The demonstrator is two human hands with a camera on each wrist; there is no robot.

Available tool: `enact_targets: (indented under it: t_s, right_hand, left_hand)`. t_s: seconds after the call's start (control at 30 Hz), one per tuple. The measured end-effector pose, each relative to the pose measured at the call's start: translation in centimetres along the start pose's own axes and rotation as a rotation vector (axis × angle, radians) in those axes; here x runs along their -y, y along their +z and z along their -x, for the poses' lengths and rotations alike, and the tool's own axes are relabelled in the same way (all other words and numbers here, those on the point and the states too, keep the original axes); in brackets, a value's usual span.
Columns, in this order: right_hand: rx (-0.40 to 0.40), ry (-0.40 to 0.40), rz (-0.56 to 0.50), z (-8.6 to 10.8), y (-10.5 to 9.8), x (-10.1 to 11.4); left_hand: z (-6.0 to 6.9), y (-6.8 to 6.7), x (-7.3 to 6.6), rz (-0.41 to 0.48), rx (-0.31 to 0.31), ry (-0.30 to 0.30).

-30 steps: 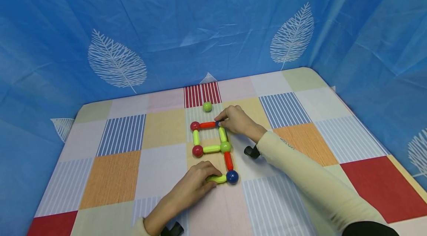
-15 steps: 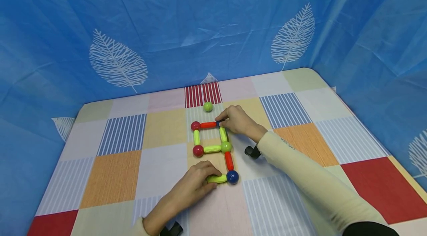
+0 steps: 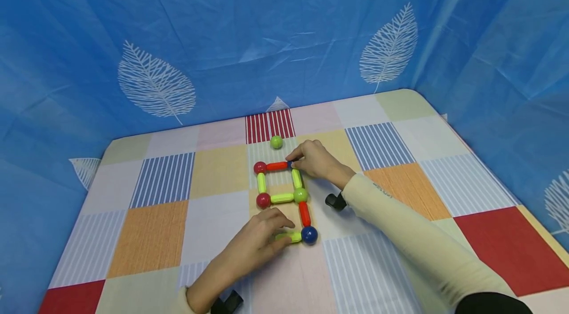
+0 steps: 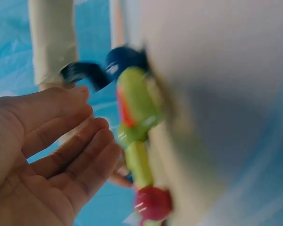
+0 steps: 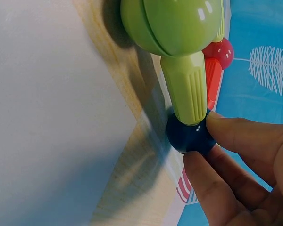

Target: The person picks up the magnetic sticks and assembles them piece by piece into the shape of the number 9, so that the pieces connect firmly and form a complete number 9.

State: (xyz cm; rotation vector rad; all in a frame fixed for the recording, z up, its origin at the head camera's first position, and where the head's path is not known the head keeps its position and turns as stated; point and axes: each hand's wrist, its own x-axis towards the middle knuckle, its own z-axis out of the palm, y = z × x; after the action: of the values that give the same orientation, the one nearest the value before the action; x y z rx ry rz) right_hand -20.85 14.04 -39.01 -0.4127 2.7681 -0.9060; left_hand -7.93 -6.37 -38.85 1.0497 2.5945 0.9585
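Observation:
My right hand [image 3: 317, 160] pinches a dark blue ball [image 5: 188, 136] between thumb and fingertips at the far right corner of a square of balls and rods. Two red balls, a green ball [image 3: 300, 195], a red rod [image 3: 277, 166] and green rods make up the rest of that square. From the green ball, another red rod [image 3: 304, 214] runs toward me to a second blue ball [image 3: 309, 235], which has a green rod [image 3: 296, 237] on its left. Beside that rod is my left hand [image 3: 251, 241]; in the left wrist view its fingers are loosely extended, apart from the rod.
A loose green ball [image 3: 276, 142] lies beyond the square. The table has a patchwork cloth [image 3: 218, 220], and a blue leaf-print curtain [image 3: 275, 32] stands behind and at both sides. A black wrist device [image 3: 335, 202] hangs under the right forearm.
My left thumb and fingers have spread apart and let go of the near green rod. The right hand still pinches the far blue ball, and the joined pieces have stayed put.

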Motion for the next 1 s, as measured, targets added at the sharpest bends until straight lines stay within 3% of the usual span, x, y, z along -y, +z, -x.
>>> enact_targets:
  t_s: [0.17,0.33,0.63,0.77,1.0]
  right_hand:
    - [-0.009,0.004,0.004,0.0,-0.1,-0.4]
    - [-0.005,-0.009,-0.009,0.0,0.1,-0.7]
    - [-0.005,-0.023,-0.018,-0.1,0.1,-0.7]
    - [-0.009,-0.028,-0.029,0.0,0.0,-0.5]
    - [-0.004,-0.049,-0.018,-0.1,-0.1,-0.3]
  left_hand:
    - [-2.3,-2.8,0.2,0.020,-0.083,0.033]
    - [-5.4,-5.0,2.1,0.069,-0.156,0.028]
    - [-10.7,-5.9,6.3,0.019,-0.303,-0.084]
    - [-12.7,-5.8,7.5,-0.036,-0.303,-0.115]
    - [-14.8,-5.7,9.0,-0.059,-0.216,-0.183]
